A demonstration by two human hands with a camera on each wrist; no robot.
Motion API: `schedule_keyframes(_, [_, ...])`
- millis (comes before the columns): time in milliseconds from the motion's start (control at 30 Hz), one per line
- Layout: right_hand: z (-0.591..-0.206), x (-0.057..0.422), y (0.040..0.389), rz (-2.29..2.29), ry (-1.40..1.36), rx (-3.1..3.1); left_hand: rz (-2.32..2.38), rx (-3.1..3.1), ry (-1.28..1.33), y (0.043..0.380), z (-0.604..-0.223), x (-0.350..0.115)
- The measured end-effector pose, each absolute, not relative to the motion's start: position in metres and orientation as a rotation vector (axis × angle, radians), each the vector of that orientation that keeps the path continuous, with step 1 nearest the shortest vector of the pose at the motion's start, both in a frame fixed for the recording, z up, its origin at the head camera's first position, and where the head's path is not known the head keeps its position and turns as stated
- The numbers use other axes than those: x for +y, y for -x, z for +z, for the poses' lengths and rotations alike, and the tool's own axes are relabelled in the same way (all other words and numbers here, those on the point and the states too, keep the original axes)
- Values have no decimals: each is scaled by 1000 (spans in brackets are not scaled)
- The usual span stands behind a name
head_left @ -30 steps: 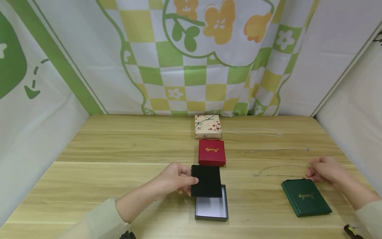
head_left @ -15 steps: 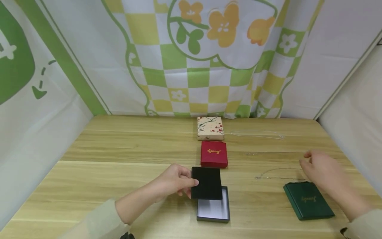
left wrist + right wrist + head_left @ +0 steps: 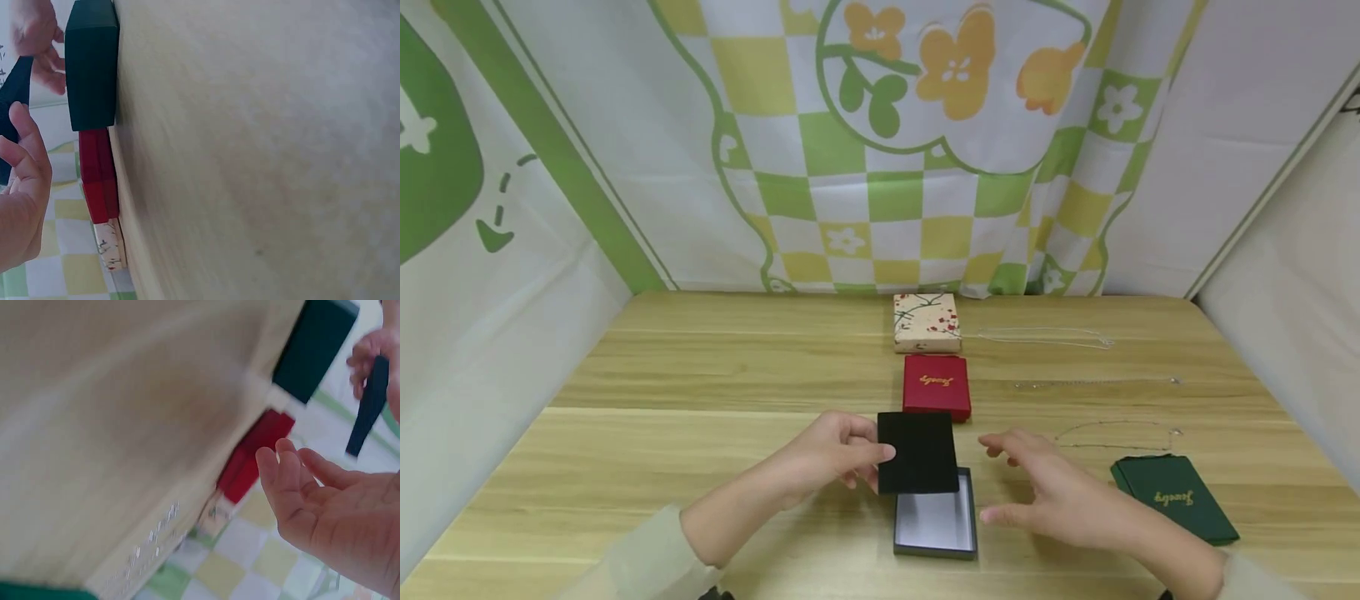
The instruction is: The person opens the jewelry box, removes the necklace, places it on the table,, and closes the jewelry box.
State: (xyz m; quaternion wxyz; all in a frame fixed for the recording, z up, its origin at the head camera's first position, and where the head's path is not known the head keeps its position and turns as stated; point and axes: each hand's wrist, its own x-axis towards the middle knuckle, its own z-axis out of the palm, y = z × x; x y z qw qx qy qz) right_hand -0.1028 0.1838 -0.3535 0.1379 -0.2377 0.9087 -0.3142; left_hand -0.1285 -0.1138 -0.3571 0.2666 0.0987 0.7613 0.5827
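Note:
My left hand (image 3: 827,454) pinches a square black jewelry box pad (image 3: 917,454) by its left edge, thumb on top. The pad hangs tilted over the back part of a dark green box base (image 3: 934,527), whose pale inside shows below it. To the right of the pad and base is my right hand (image 3: 1060,492), fingers and thumb spread apart, holding nothing. In the right wrist view those fingers (image 3: 290,475) are slightly bent. A dark green box lid (image 3: 1176,498) with gold lettering lies beyond the right forearm, which overlaps its lower left part.
Behind the pad stand a shut red jewelry box (image 3: 936,385) and a cream floral box (image 3: 927,323). Three thin chains lie on the right: a far necklace (image 3: 1105,342), a middle chain (image 3: 1176,381) and a near necklace (image 3: 1176,432). Checked cloth (image 3: 895,200) closes off the table's back.
My right hand has moved from the near necklace's right end, beside the green lid, past the middle chain and left to the box base. The left hand still holds the pad in nearly the same place.

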Motion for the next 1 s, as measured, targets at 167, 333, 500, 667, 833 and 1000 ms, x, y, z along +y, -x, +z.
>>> schedule_keyframes(167, [-364, 167, 95, -795, 686, 2560, 1588, 2026, -280, 130, -358, -115])
schedule_keyframes(333, [-373, 155, 91, -677, 687, 2627, 1591, 2007, -291, 130, -359, -115])
schedule_keyframes(500, [-375, 148, 93, -683, 652, 2667, 1599, 1994, -303, 131, -359, -115])
schedule_keyframes(667, [-373, 149, 95, -806, 655, 2739, 1600, 1988, -317, 131, -359, -117])
schedule_keyframes(833, [-363, 152, 101, -871, 629, 2801, 1573, 2001, -333, 132, -357, -119])
schedule_keyframes(1000, [-350, 152, 106, -829, 658, 2864, 1548, 2019, -348, 134, -352, -119])
